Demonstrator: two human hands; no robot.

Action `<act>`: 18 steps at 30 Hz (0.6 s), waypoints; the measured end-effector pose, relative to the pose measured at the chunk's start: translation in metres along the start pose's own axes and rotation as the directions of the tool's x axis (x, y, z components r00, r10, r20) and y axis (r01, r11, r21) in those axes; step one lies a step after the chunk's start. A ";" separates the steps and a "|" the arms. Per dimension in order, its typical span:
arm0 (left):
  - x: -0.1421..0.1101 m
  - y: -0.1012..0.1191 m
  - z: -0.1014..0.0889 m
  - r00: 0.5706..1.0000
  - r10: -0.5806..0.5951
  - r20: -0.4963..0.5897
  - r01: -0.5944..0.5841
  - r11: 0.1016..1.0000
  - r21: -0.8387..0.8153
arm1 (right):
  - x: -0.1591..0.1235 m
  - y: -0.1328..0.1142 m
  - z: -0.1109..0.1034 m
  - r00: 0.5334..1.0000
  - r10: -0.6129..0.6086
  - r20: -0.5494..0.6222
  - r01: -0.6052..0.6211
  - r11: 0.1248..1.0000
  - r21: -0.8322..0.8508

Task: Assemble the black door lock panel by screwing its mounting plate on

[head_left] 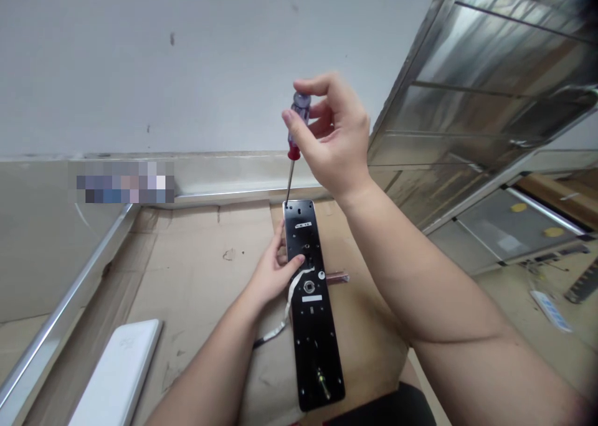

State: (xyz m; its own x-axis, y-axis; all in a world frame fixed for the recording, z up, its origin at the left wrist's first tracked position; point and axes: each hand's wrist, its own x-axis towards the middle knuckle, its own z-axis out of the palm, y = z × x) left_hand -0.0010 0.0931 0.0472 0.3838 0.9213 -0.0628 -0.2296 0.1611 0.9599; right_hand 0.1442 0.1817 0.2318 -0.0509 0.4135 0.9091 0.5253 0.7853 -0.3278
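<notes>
A long black door lock panel (pixel 317 345) lies lengthwise with its back face up, showing small screws, holes and white labels. My left hand (pixel 275 264) is closed around its left edge, thumb on the back face and fingers at the side. Between my right hand's (pixel 336 127) thumb and fingers is a screwdriver (pixel 293 155) with a clear and red handle. It stands nearly upright, its tip at the panel's far left corner; whether it sits in a screw I cannot tell. A white-wrapped cable (pixel 290 298) runs from the panel's middle to the left. A reddish-brown handle (pixel 339 278) sticks out on the right.
Brown cardboard (pixel 210 239) covers the work surface. A white box-like object (pixel 116 370) lies at the near left. A metal rail (pixel 60 314) edges the left side, and a pale wall (pixel 210 65) rises behind. On the floor at right lies a power strip (pixel 551 311).
</notes>
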 end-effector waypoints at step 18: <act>0.000 -0.002 -0.001 1.000 0.011 0.003 -0.011 1.000 0.006 | 0.005 -0.009 -0.001 0.997 -0.071 -0.023 0.072 0.997 0.031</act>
State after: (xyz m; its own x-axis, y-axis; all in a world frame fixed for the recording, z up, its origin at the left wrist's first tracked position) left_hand -0.0012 0.0934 0.0450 0.3842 0.9218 -0.0517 -0.2285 0.1492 0.9621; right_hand 0.1402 0.1763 0.2393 -0.0687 0.3457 0.9358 0.4937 0.8269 -0.2693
